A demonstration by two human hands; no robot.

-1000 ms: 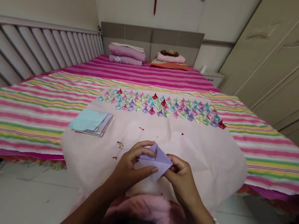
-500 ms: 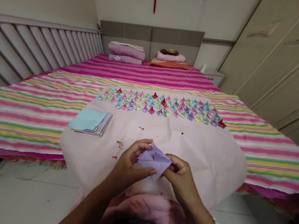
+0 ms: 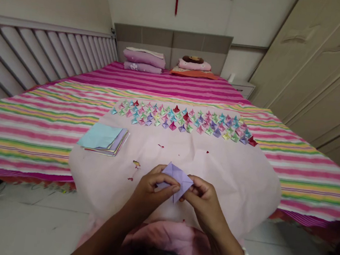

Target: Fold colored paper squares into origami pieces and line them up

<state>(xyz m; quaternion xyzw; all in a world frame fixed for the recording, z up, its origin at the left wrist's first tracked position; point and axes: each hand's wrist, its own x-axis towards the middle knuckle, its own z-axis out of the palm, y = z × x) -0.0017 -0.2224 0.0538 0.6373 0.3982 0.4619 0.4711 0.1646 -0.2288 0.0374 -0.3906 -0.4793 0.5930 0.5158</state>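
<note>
A folded purple origami paper (image 3: 183, 180), diamond-shaped with creases, is held up between both hands over the pale pink sheet (image 3: 228, 181). My left hand (image 3: 154, 187) pinches it, with thumb and index finger closed near its centre. At its right corner, my right hand (image 3: 202, 192) grips the paper between thumb and fingers; a bead bracelet is on that wrist. Small folded paper shapes (image 3: 172, 125) in many colours stand in rows along the sheet's far side. To the left lies a stack of square paper (image 3: 101, 136), light blue on top.
The sheet rests on a bed with a striped cover (image 3: 317, 176). Folded bedding (image 3: 144, 59) and a second pile (image 3: 193, 66) sit by the headboard (image 3: 200, 43). A slatted rail (image 3: 41, 56) runs along the left, a wardrobe (image 3: 330, 73) stands right.
My left thumb and index finger have moved right and closed onto the middle of the purple paper, which has turned slightly. My right hand keeps its hold at the right corner.
</note>
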